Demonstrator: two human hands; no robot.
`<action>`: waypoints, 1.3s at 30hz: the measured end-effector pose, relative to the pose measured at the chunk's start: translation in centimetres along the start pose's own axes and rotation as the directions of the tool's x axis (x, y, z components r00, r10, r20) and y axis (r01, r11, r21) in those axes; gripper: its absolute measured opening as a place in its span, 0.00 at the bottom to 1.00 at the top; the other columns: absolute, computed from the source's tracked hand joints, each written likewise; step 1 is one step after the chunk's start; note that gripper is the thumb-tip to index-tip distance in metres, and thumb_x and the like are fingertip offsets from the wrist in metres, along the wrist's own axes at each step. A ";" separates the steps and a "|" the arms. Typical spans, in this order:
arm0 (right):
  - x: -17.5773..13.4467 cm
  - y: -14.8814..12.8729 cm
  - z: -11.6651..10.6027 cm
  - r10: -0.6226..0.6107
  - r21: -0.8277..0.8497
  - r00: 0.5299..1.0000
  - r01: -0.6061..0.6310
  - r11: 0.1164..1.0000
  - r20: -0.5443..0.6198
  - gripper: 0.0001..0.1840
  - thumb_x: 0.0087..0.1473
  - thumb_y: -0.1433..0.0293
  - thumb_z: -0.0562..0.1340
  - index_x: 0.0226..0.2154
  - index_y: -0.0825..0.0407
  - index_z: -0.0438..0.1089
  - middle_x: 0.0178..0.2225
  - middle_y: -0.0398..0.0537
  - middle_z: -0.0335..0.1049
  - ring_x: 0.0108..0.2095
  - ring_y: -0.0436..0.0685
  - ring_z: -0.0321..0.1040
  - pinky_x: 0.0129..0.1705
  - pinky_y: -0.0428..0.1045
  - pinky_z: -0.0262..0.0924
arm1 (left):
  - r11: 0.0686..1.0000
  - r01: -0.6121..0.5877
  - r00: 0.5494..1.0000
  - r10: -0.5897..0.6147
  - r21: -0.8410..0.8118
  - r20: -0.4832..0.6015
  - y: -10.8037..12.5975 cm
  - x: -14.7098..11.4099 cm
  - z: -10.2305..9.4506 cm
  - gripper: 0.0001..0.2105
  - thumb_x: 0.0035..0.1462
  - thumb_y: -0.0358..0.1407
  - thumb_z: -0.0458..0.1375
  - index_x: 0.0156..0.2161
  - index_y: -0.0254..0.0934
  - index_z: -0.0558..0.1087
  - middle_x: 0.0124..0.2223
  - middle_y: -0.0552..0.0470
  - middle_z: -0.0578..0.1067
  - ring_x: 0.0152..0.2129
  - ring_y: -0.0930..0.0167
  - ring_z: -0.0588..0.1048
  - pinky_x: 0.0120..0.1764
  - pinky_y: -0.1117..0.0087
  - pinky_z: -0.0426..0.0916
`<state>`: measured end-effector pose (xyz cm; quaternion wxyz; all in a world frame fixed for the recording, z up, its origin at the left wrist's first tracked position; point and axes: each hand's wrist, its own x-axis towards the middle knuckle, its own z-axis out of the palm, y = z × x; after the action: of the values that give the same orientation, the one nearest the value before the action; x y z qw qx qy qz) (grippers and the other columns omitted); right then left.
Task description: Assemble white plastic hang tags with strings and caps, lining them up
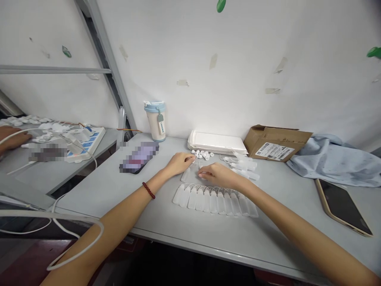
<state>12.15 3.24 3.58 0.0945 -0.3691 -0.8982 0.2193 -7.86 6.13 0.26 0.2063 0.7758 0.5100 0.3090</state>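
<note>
My left hand [178,163] is closed in a pinch beside a pile of small white caps [205,154]; what lies between its fingertips is too small to make out. Facing it, my right hand [218,175] has its fingers curled together, their contents hidden. A translucent flat bottle [186,175] lies on the table just below the left fingertips. In front of both hands runs a neat row of several similar translucent bottles [214,201] with thin loops at their tops, partly covered by my right forearm. Behind the right hand are more loose translucent bottles [245,163].
A white stack [217,142] and an open cardboard box [276,143] stand by the wall, with bluish cloth [336,159] beside. A phone [342,206] lies right; a tumbler [156,121] and a blurred phone [139,157] are left. Another person's hand [13,139] rests near a power strip [89,145].
</note>
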 end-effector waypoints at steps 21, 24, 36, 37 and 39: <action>-4.6 0.6 0.6 -0.068 -0.102 0.879 0.022 0.995 -0.472 0.04 0.58 0.72 0.54 0.33 0.51 0.64 0.31 0.48 0.69 0.33 0.56 0.65 0.37 0.50 0.56 | 0.977 0.098 0.990 -0.115 0.187 0.082 0.5 0.1 -0.5 0.13 0.55 0.41 0.54 0.34 0.34 0.75 0.27 0.51 0.74 0.26 0.69 0.70 0.29 0.72 0.58; -4.7 0.8 0.6 -0.066 -0.107 0.883 0.018 0.994 -0.465 0.04 0.58 0.73 0.54 0.33 0.51 0.63 0.31 0.48 0.69 0.32 0.55 0.64 0.37 0.50 0.55 | 0.977 0.107 0.990 -0.121 0.183 0.069 0.5 0.1 -0.6 0.13 0.54 0.43 0.55 0.32 0.34 0.75 0.25 0.52 0.72 0.25 0.69 0.69 0.28 0.72 0.57; -4.7 0.8 0.9 -0.138 -0.206 0.902 0.056 0.977 -0.409 0.06 0.57 0.75 0.53 0.35 0.52 0.64 0.31 0.48 0.69 0.32 0.55 0.64 0.37 0.50 0.53 | 0.880 0.027 0.993 -0.078 -0.475 -0.087 3.7 -0.7 -0.4 0.16 0.49 0.47 0.60 0.29 0.34 0.69 0.25 0.54 0.71 0.21 0.74 0.68 0.25 0.73 0.62; -4.7 0.8 1.0 -0.152 -0.218 0.902 0.066 0.974 -0.404 0.07 0.57 0.76 0.53 0.35 0.52 0.64 0.31 0.48 0.69 0.33 0.55 0.64 0.37 0.50 0.53 | 0.831 0.038 0.997 -0.069 -0.555 -0.035 4.3 -1.0 -0.4 0.16 0.47 0.47 0.62 0.30 0.34 0.69 0.23 0.56 0.69 0.19 0.75 0.68 0.24 0.74 0.62; -4.7 0.7 1.1 -0.179 -0.249 0.898 0.081 0.965 -0.402 0.08 0.56 0.77 0.53 0.35 0.51 0.64 0.32 0.48 0.70 0.34 0.55 0.65 0.38 0.50 0.52 | 0.762 0.024 0.999 -0.035 -0.647 -0.004 5.4 -1.4 -0.2 0.15 0.43 0.43 0.65 0.29 0.33 0.70 0.22 0.56 0.69 0.18 0.77 0.67 0.23 0.74 0.64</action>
<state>15.61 0.02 2.26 0.2578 -0.3549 -0.8983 0.0242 -4.81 2.69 3.47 0.4617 0.6465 0.3862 0.4688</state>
